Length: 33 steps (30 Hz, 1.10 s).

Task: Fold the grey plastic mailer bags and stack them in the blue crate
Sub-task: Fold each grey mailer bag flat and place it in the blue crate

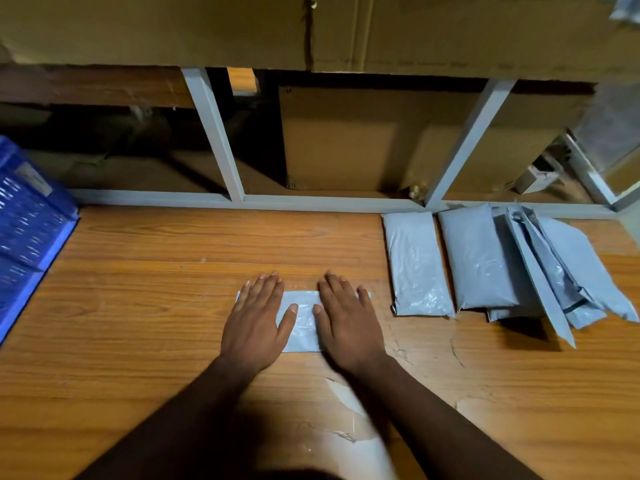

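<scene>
Left hand [256,323] flat, palm down, fingers straight and slightly spread, pressing on the left part of a folded grey mailer bag [302,322]; nothing gripped. Right hand [348,323] likewise flat and palm down, fingers straight, pressing on the right part of the same bag. Thumbs pointing inward toward each other, close but apart, with a shiny strip of grey plastic showing between them. Bag lying flat on a wooden table [156,299], near its middle, a thin edge of it peeking out beyond each hand. Both bare forearms reaching in from the bottom edge of view. To the right, near the table's far edge, one mailer bag [415,265] lying alone, lengthwise; just beside it, further right, a loose overlapping heap of more grey mailer bags [512,265], some slipping over one another at angles. Far to the left, well apart from the hands, a blue crate [27,230] with slotted walls, only partly in view at the table's left side. Chipped, peeling patches in the table surface near the forearms. Behind the table, a grey metal frame [214,133] with slanted bars, and brown cardboard boxes [346,140] stacked behind and above it.
</scene>
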Motion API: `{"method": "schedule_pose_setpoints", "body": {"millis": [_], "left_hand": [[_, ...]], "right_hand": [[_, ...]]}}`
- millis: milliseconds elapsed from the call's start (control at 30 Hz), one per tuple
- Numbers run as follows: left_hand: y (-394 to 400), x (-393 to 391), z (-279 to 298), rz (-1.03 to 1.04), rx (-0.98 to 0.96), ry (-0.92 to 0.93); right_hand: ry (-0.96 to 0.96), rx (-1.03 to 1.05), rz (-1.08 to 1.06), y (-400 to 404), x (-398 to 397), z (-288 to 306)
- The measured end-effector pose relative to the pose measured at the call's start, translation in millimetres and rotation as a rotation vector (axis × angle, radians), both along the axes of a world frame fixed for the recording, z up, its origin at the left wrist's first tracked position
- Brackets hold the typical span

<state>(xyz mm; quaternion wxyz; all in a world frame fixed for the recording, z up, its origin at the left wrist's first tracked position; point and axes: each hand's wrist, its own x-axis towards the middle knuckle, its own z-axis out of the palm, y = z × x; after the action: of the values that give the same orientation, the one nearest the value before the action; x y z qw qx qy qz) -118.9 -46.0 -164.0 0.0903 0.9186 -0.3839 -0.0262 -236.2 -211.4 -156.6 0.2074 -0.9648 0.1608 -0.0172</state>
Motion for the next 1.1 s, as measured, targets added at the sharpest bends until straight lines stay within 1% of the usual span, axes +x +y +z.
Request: {"method": "schedule_pose_setpoints", "body": {"millis": [67,200,400,500,567,633,700,767,867,933,967,1033,1100], "left_hand": [[3.6,-0.6,0.9,0.023,0.012,-0.001],[1.8,-1.2,-2.7,0.031,-0.017,-0.011],[-4.8,2.9,-4.5,0.022,0.018,-0.024],[-0.6,3.1,-2.8,0.031,0.028,0.019],[8.8,5.3,-2.4,0.032,0.030,0.056],[16.8,6.6,-3.8,0.051,0.039,0.064],[14.5,9.6,-3.1,0.037,0.037,0.062],[12.8,8.7,0.9,0.026,0.069,0.098],[9.9,13.3,6.8,0.035,0.085,0.143],[4.6,13.0,12.4,0.011,0.080,0.087],[1.1,9.4,13.9,-0.022,0.044,0.043],[-6.8,0.3,12.0,-0.132,-0.049,0.022],[-9.5,-7.3,5.8,-0.202,-0.054,0.024]], "right_hand": [[0.015,-0.066,-0.007,-6.6,-11.1,-6.9],[0.030,-0.095,-0.009,-5.2,-9.5,-10.6],[0.081,-0.113,0.025,-11.0,-1.9,-11.4],[0.060,-0.093,0.039,-14.9,-6.6,-11.3],[0.058,-0.079,0.012,-20.5,-17.6,-10.8],[0.076,-0.108,-0.031,-25.8,-28.7,-11.9],[0.091,-0.141,-0.027,-32.1,-28.7,-13.3],[0.110,-0.141,0.005,-33.9,-26.2,-10.5],[0.144,-0.114,-0.008,-34.1,-19.0,-2.6],[0.137,-0.095,-0.037,-28.8,-14.6,7.5],[0.092,-0.100,-0.036,-22.6,-11.0,11.3],[-0.007,-0.109,0.040,-5.2,-2.1,13.1],[-0.026,-0.102,0.119,10.7,2.7,3.4]]}}
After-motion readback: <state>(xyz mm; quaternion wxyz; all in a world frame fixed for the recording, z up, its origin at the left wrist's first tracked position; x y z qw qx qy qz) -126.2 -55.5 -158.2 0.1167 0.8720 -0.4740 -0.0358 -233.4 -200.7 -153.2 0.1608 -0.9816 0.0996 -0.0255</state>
